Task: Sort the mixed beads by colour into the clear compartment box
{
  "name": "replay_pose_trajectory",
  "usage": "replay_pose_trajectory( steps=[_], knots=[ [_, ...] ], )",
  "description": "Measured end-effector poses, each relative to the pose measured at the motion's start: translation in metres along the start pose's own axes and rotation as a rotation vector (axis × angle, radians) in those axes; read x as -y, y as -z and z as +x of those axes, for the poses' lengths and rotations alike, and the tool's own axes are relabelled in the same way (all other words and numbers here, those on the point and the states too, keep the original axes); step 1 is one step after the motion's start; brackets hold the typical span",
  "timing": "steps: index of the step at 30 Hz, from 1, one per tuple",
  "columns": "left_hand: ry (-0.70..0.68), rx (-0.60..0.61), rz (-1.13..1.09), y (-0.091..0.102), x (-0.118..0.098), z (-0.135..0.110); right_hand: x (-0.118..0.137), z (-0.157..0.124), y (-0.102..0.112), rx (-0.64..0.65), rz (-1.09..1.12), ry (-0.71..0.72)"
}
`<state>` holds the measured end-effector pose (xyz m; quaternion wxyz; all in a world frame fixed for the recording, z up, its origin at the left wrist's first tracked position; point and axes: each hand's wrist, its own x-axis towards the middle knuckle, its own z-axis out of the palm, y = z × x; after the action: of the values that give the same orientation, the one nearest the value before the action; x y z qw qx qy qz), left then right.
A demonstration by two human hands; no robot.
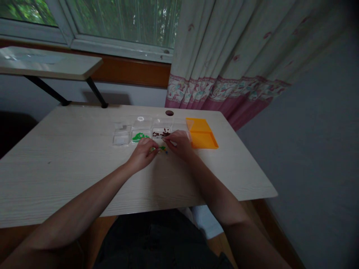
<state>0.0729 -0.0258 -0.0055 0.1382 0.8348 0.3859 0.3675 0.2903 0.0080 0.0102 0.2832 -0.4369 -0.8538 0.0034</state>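
My left hand (pixel 143 154) is closed in a pinch just in front of the clear boxes. What its fingertips hold, if anything, is too small to make out. Beside those fingertips lie a few tiny coloured pieces (pixel 162 149), green, yellow and blue among them. My right hand (pixel 178 143) also pinches, at the front edge of a box of dark brown pieces (pixel 161 133); its grip is too small to identify. Left of that box, another clear lidded box contains small green pieces (pixel 138 137). A further clear box (pixel 122 138) stands at the left end.
An open orange case (pixel 200 134) lies right of my right hand. A raised shelf (pixel 50 61) on black legs stands at the table's (pixel 84 168) back left. Near the back edge is a round cable hole (pixel 169 113). A curtain (pixel 213 56) hangs behind.
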Motion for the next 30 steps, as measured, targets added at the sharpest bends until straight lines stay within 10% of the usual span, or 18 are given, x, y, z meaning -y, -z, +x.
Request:
replay_pose_trajectory(
  steps=[14, 30],
  knots=[
    [0.392, -0.128, -0.678, -0.008, 0.009, 0.001, 0.027, -0.006, 0.000, -0.133, 0.061, 0.237],
    [0.369, -0.163, -0.660, 0.000, 0.006, 0.004, 0.027, -0.007, -0.003, -0.128, 0.063, 0.221]
  ],
)
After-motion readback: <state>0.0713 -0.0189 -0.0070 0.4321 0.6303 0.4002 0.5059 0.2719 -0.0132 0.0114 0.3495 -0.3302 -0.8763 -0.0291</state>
